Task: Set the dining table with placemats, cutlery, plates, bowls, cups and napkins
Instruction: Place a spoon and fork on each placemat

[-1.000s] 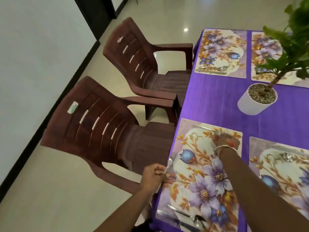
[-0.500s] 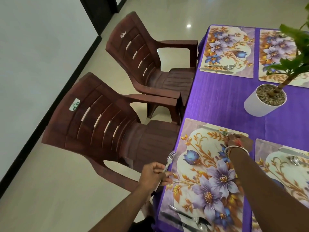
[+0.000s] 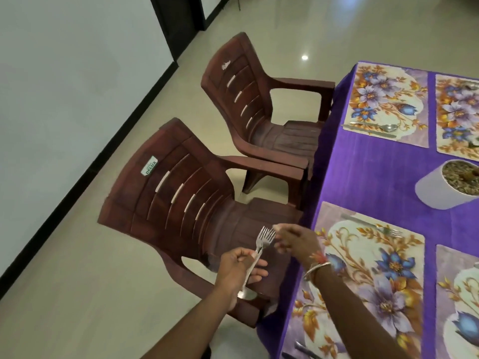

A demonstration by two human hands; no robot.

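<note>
My left hand (image 3: 237,268) grips a small bundle of metal forks (image 3: 261,240) by the handles, tines up, over the seat of the near chair. My right hand (image 3: 294,242), with bangles at the wrist, is blurred and sits just right of the tines with loosely curled fingers; it holds nothing that I can see. The near floral placemat (image 3: 363,294) lies on the purple tablecloth (image 3: 368,172), with one fork (image 3: 373,226) along its far edge and dark cutlery (image 3: 303,352) at its near edge. The far placemat (image 3: 383,99) carries a spoon and knife (image 3: 373,128).
Two brown plastic armchairs stand at the table's left side, the near chair (image 3: 176,193) and the far chair (image 3: 248,99). A white plant pot (image 3: 435,190) sits mid-table. More floral placemats (image 3: 456,294) lie to the right. A white wall runs along the left.
My right hand left the fork on the near placemat's far edge and swung back left to the forks in my left hand. The view shifted left.
</note>
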